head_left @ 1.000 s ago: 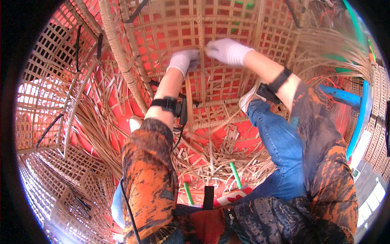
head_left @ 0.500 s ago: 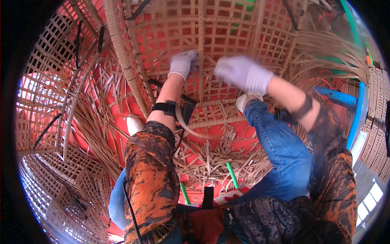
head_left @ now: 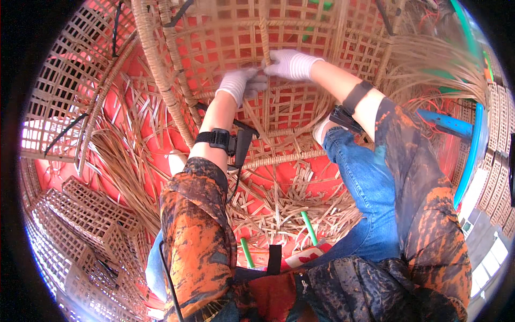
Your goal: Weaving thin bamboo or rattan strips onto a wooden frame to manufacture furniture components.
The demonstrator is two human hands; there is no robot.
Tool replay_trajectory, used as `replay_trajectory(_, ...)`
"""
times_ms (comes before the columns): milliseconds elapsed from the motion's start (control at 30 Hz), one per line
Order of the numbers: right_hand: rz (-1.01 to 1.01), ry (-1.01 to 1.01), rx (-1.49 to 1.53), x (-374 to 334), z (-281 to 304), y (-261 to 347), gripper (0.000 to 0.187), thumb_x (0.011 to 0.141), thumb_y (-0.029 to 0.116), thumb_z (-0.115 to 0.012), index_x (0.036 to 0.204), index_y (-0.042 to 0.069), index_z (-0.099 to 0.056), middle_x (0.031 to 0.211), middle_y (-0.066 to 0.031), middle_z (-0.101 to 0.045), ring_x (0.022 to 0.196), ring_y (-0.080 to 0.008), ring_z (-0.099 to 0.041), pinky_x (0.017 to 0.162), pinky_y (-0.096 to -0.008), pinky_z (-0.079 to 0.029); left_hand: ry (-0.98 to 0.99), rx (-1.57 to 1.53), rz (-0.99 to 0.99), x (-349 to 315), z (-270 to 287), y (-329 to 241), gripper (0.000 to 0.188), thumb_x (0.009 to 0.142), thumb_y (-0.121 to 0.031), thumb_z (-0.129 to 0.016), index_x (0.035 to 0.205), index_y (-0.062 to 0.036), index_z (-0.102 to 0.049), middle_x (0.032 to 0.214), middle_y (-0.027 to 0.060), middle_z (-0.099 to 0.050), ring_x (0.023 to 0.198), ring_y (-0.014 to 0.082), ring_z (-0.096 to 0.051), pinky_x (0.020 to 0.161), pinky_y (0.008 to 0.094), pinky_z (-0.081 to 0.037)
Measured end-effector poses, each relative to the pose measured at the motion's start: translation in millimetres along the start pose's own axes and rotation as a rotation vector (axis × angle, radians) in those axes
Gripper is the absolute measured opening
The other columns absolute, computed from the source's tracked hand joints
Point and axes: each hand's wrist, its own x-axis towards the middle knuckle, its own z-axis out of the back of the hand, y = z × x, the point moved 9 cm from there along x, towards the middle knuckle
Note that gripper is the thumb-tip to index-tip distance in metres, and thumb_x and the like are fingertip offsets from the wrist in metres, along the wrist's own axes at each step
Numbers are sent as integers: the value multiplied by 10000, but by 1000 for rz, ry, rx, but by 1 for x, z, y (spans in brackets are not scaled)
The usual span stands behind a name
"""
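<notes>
A large openwork panel of woven cane [head_left: 306, 35] rises in front of me, with an upright bar [head_left: 264, 32] bound in cane running down its middle. At that bar, my right hand [head_left: 294, 65] in a white striped glove has its fingers closed; what lies between the fingertips is too small to make out. My left hand [head_left: 240, 85], gloved alike, is just left of the bar and a little lower. Its fingers are bent around a narrow cane strip [head_left: 252, 115], which hangs down below them. The fingertips of this hand are partly hidden by the bar.
Cane scraps [head_left: 292, 209] litter the red floor covering [head_left: 300, 174]. A bundle of long strips [head_left: 120, 166] lies at left, more loose strips [head_left: 424, 64] at right. Woven panels [head_left: 80, 70] stand on the left. A blue bar frame [head_left: 472, 155] is at right, near my jeans leg [head_left: 359, 177].
My right hand has come up and left to the upright bar. The loose strip that swung below my left wrist now hangs beneath my left hand. The woven panel at left has shifted.
</notes>
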Motion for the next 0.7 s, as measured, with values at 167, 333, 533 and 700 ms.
replay_trajectory(167, -98, 120, 97, -1, -3, -4, 475, 857, 411, -531, 1157, 45, -577, 1043, -214, -639, 994, -347, -603, 880, -415, -460, -95, -132, 6, -11, 2, 12, 268, 906, -269, -559, 995, -27, -635, 921, 99, -684, 684, 195, -674, 575, 303, -528)
replay_trajectory(333, 123, -16, -170, -22, 0, -2, 379, 868, 391, -525, 984, 43, -619, 940, -197, -629, 881, -348, -597, 789, -430, -463, -432, 667, -411, -42, 16, -37, 418, 883, -368, -557, 1066, 0, -629, 1034, 157, -661, 870, 250, -660, 768, 353, -515)
replay_trajectory(533, 803, 396, 387, -203, -44, 145, 276, 831, 317, -566, 696, 77, -546, 645, -152, -530, 610, -310, -540, 577, -402, -449, -409, 707, -421, -71, -4, -67, 500, 786, -399, -586, 1118, -28, -620, 1106, 247, -606, 1122, 354, -544, 975, 410, -415)
replay_trajectory(700, 646, 928, 227, -290, -41, 180, 295, 854, 340, -559, 794, 58, -620, 699, -143, -609, 653, -256, -610, 628, -400, -469, -488, 767, -566, -42, -13, -65, 369, 849, -274, -580, 1140, -52, -627, 1019, 189, -659, 942, 325, -638, 833, 388, -503)
